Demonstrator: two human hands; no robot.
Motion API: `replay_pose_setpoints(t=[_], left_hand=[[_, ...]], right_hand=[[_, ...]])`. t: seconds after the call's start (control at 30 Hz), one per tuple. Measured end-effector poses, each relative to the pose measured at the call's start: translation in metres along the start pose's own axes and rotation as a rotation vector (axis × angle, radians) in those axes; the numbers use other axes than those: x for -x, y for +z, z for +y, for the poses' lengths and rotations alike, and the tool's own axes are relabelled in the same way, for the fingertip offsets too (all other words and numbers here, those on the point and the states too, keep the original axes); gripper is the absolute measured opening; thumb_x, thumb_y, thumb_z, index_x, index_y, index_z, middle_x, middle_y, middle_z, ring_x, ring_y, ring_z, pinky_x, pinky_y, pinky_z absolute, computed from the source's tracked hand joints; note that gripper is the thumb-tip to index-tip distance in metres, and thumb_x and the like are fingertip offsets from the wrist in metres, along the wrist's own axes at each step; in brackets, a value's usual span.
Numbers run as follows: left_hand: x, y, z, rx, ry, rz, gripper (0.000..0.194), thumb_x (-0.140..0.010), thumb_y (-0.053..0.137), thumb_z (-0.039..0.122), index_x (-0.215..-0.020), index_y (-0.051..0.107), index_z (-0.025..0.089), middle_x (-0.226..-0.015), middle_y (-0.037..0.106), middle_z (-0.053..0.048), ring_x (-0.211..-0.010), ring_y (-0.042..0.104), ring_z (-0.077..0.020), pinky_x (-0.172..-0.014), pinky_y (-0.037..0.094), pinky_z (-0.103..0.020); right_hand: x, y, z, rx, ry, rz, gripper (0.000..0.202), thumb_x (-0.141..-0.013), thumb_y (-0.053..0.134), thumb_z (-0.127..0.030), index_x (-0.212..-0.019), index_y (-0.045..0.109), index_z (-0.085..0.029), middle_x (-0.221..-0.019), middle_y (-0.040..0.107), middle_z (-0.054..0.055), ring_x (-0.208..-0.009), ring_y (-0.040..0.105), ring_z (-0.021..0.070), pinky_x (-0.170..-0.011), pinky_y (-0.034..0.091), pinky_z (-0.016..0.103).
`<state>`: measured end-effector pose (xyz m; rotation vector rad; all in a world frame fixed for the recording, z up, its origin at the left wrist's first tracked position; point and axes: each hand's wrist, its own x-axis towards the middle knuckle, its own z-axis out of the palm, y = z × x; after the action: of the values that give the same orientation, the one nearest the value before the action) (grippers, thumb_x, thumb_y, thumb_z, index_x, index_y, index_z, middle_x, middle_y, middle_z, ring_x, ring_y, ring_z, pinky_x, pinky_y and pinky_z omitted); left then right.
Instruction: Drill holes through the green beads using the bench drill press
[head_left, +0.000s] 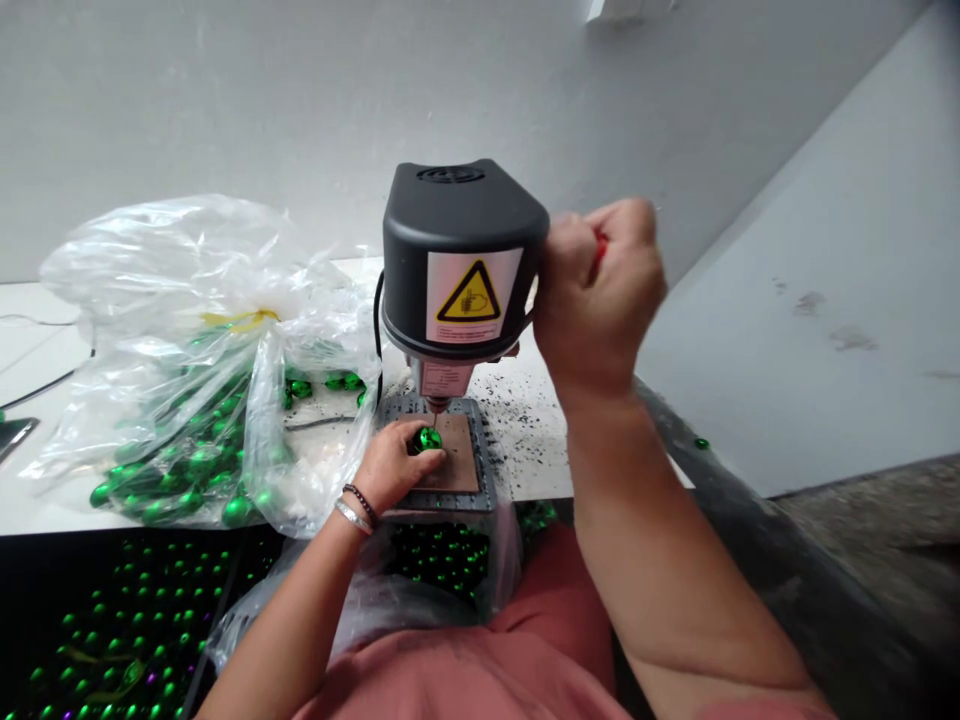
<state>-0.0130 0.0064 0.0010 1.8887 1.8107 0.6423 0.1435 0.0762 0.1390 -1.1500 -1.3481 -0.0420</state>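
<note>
A black bench drill press (465,225) with a yellow warning label stands in front of me. My left hand (388,468) pinches a shiny green ball (430,439) on a brown board (454,470), which lies over the drill's dark base plate (485,465). The thin drill bit (436,419) comes down right at the ball; whether it has entered the surface I cannot tell. Up on the right, my right hand (604,295) is closed in a fist around the drill press handle, of which only a bit of red shows between the fingers.
Clear plastic bags (187,400) holding many green balls lie on the white table (45,505) at left. Dark shavings (517,420) litter the tabletop right of the drill. More green balls sit in a bag (442,560) below the table edge and in a dark tray (112,625) at lower left.
</note>
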Motion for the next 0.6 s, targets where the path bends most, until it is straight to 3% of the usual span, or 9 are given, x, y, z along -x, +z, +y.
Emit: replay_pose_setpoints(t=[0.13,0.2,0.3,0.4,0.5,0.6], left_hand=[[0.021,-0.024,0.005,0.150,0.148,-0.261,0.041,-0.074,0.062,0.045,-0.106,0.067,0.019,-0.092,0.069,-0.005,-0.083,0.062,-0.0181,-0.074,0.048,-0.026],[0.023,-0.034,0.001,0.223,0.180,-0.285,0.049,-0.073,0.063,0.046,-0.114,0.064,0.019,-0.099,0.069,-0.006,-0.086,0.062,-0.0182,-0.075,0.048,-0.026],[0.008,-0.047,-0.020,0.216,0.025,-0.028,0.040,-0.080,0.055,0.041,-0.112,0.065,0.018,-0.109,0.068,-0.006,-0.098,0.061,-0.0186,-0.087,0.046,-0.026],[-0.022,-0.063,-0.055,0.025,-0.379,0.297,0.034,-0.084,0.048,0.031,-0.109,0.065,0.016,-0.112,0.067,-0.006,-0.106,0.059,-0.0185,-0.094,0.044,-0.025],[-0.047,-0.082,-0.085,-0.090,-0.575,0.430,0.040,-0.081,0.045,0.017,-0.118,0.057,0.007,-0.123,0.059,-0.019,-0.119,0.050,-0.0296,-0.099,0.039,-0.040],[-0.060,-0.098,-0.102,-0.152,-0.678,0.507,0.044,-0.081,0.043,0.016,-0.123,0.050,0.004,-0.128,0.052,-0.025,-0.122,0.045,-0.0370,-0.097,0.037,-0.051]], right_hand=[[-0.018,0.014,-0.003,-0.037,0.136,-0.041,0.022,-0.083,0.045,-0.030,-0.068,0.034,-0.018,-0.062,0.031,-0.007,-0.060,0.029,0.0026,-0.068,0.033,0.022],[-0.015,0.014,-0.003,-0.055,0.136,-0.022,0.022,-0.082,0.045,-0.027,-0.067,0.032,-0.018,-0.062,0.030,-0.007,-0.060,0.028,0.0026,-0.068,0.033,0.023],[-0.011,0.011,-0.003,-0.074,0.123,-0.013,0.022,-0.082,0.044,-0.027,-0.066,0.030,-0.019,-0.062,0.031,-0.007,-0.061,0.030,0.0027,-0.070,0.034,0.023],[-0.011,0.010,-0.003,-0.087,0.101,-0.010,0.023,-0.082,0.044,-0.029,-0.066,0.031,-0.018,-0.062,0.033,-0.007,-0.060,0.031,0.0023,-0.067,0.035,0.023],[-0.012,0.012,-0.001,-0.112,0.088,-0.003,0.023,-0.082,0.044,-0.029,-0.066,0.031,-0.018,-0.060,0.034,-0.007,-0.058,0.032,0.0015,-0.061,0.033,0.020],[-0.012,0.015,0.001,-0.161,0.076,0.011,0.021,-0.082,0.043,-0.028,-0.066,0.033,-0.018,-0.061,0.036,-0.007,-0.058,0.033,0.0010,-0.059,0.031,0.019]])
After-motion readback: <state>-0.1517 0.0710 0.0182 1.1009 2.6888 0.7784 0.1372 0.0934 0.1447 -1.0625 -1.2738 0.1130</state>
